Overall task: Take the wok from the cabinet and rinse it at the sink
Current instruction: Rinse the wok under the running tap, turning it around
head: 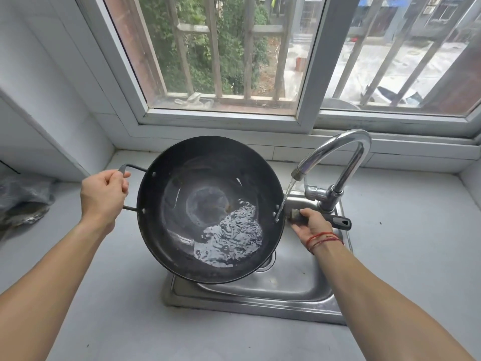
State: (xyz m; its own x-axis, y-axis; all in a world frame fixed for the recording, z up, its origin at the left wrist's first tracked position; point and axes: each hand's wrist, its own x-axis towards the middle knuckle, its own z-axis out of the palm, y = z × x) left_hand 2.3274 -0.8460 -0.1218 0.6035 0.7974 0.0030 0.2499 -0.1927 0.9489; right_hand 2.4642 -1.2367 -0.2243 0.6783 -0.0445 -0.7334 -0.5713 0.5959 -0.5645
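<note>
Worktop [117,321]: pale grey and bare in the foreground; both forearms reached across it from the bottom corners.
Sink [299,285]: steel basin set into the worktop, right of centre; drain [268,264] partly covered by the wok's edge.
Wok [187,204]: dark and round, held over the left part of the sink, its left side overhanging the worktop. It was tilted, near-right side lowest. Whether the underside touched the sink rim could not be told from this angle.
Water in wok [229,238]: shallow rippled pool gathered against the low near-right wall; centre of the wok wet but uncovered.
Left hand [102,196]: fingers clenched round the loop handle [130,168] on the wok's left side, thumb on top.
Right hand [309,226]: fingers wrapped round the long handle [338,222] close to the wok's rim, with the black end of the handle sticking out past the hand to the right. Red string [324,239] tied round the wrist.
Tap [338,157]: chrome gooseneck standing at the back right corner of the sink, spout turned toward the wok.
Stream [285,199]: thin run of water falling from the spout, landing just inside the wok's right rim near the rivets.
Plastic bag [23,199]: crumpled grey, lying on the worktop at the far left, well apart from the wok.
Window [221,118]: white frame behind the sink; bars [216,48], greenery and a wet street outside.
</note>
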